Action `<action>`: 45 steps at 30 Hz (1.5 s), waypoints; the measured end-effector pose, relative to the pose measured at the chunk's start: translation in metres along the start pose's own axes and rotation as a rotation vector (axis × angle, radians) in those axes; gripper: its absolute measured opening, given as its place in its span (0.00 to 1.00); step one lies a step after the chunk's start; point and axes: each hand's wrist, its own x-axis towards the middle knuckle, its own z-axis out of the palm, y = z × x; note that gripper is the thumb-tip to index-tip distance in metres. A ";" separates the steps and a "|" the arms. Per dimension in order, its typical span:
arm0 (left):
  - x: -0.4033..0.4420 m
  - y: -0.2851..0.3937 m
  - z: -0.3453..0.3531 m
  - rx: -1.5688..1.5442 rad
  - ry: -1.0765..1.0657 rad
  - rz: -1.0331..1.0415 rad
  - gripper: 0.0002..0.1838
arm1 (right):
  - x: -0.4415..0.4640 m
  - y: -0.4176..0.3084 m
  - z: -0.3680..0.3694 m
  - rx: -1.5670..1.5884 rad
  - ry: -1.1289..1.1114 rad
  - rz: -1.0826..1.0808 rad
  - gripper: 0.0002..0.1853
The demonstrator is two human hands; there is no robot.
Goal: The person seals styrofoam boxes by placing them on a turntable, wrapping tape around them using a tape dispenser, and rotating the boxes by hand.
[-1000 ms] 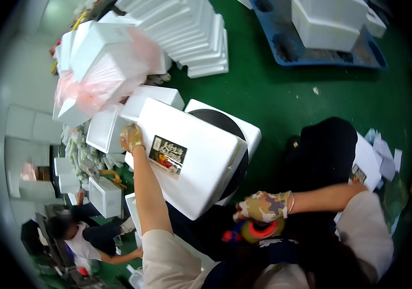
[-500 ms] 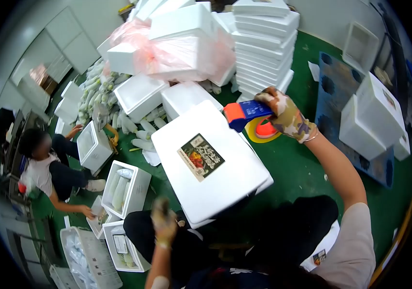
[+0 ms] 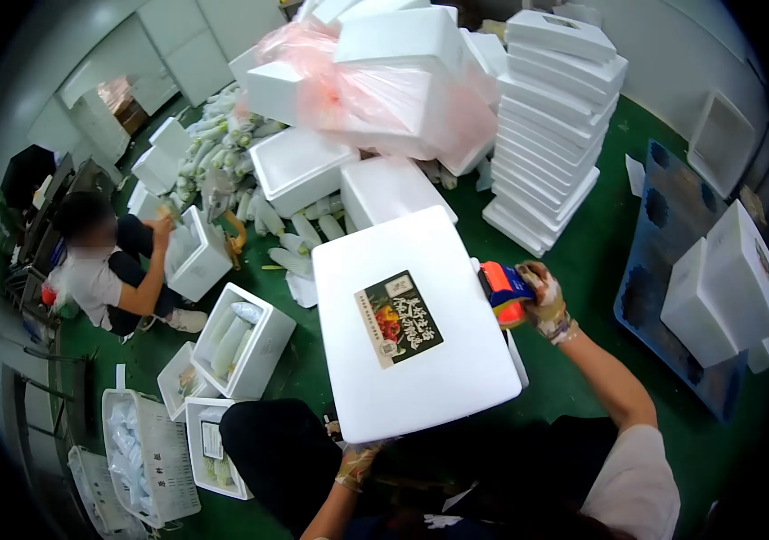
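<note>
R hand: fingers closed on tape dispenser, beside styrofoam box, prob. so tape meets side. L hand: near edge, prob. steadying; fingers hidden, can't tell.

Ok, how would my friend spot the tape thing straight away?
Find the big, central white foam box with the dark label. At its right edge, the right hand grips the tape dispenser. Its orange and blue stand out against the white foam box.
</note>
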 end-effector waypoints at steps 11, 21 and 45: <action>0.031 0.301 -0.089 0.503 0.395 0.351 0.23 | 0.098 -0.034 -0.042 0.140 -0.784 0.540 0.30; 0.006 0.356 -0.081 0.916 0.243 1.036 0.24 | 0.085 -0.060 -0.007 0.238 -0.848 0.552 0.39; 0.006 0.389 0.109 1.282 -0.704 1.212 0.28 | -0.044 -0.039 -0.139 0.004 -0.554 0.639 0.33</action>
